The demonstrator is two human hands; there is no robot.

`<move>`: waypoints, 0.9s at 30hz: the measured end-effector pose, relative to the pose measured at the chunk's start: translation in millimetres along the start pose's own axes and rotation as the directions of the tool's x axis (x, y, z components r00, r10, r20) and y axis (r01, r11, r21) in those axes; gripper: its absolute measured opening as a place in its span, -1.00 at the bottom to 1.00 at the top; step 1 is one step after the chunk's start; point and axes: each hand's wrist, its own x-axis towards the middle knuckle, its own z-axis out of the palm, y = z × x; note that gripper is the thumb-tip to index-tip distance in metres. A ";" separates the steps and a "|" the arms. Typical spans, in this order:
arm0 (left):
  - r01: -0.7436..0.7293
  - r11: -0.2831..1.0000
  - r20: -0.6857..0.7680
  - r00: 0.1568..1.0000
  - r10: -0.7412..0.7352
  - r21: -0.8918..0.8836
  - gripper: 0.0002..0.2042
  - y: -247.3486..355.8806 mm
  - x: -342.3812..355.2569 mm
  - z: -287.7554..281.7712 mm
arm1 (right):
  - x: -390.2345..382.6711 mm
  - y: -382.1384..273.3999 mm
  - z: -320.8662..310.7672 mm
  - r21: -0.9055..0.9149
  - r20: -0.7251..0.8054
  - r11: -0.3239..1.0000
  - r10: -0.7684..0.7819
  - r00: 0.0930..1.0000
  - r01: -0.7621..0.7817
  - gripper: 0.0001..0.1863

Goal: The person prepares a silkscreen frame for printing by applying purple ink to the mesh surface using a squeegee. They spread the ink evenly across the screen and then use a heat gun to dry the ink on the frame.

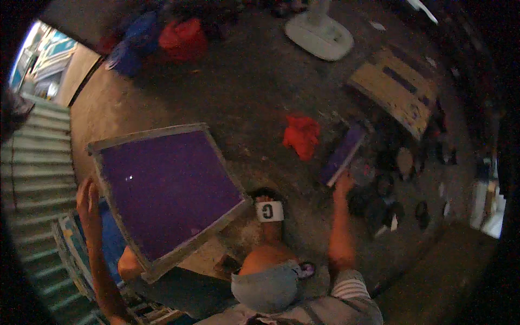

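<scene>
A square screen printing frame (173, 189) with glossy purple mesh and worn pale edges tilts over my left leg. My left hand (88, 200) is at its left edge, fingers bent against the rim; part of the grip is hidden. Out to the right, my right hand (343, 183) is closed around the near end of a scoop coater (345, 153), a long narrow tool with purple along its length and a pale edge. This tool is apart from the frame. Just beyond it on the floor lies a crumpled red cloth (301, 136).
A white stand base (319, 38) is at the far side. Purple-stained cardboard (395, 86) lies far right, with dark round containers (385, 184) nearer. Red (183, 40) and blue bundles (130, 51) sit far left. Corrugated metal (38, 179) borders the left; more frames (73, 249) lean there.
</scene>
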 end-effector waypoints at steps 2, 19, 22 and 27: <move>-0.191 0.964 -0.134 0.967 0.218 0.187 -0.65 73.9 27.5 -7.9 | -9.2 -11.9 36.5 -0.001 0.123 1.000 -0.007 0.992 0.007 -0.72; 0.352 0.868 0.710 0.705 0.001 -0.351 -0.41 250.7 -91.3 559.8 | -70.4 -60.7 -14.3 0.417 0.263 0.877 0.137 0.955 -0.240 -0.75; 0.343 0.844 0.667 0.745 0.024 -0.413 -0.47 294.1 -107.2 562.9 | -91.2 -59.3 -56.1 0.421 0.142 0.893 0.110 0.984 -0.160 -0.76; 0.200 0.771 0.339 0.940 0.022 -0.605 -0.75 309.1 -81.1 558.8 | -122.2 -91.2 -58.6 0.381 0.204 0.907 0.103 0.973 -0.177 -0.76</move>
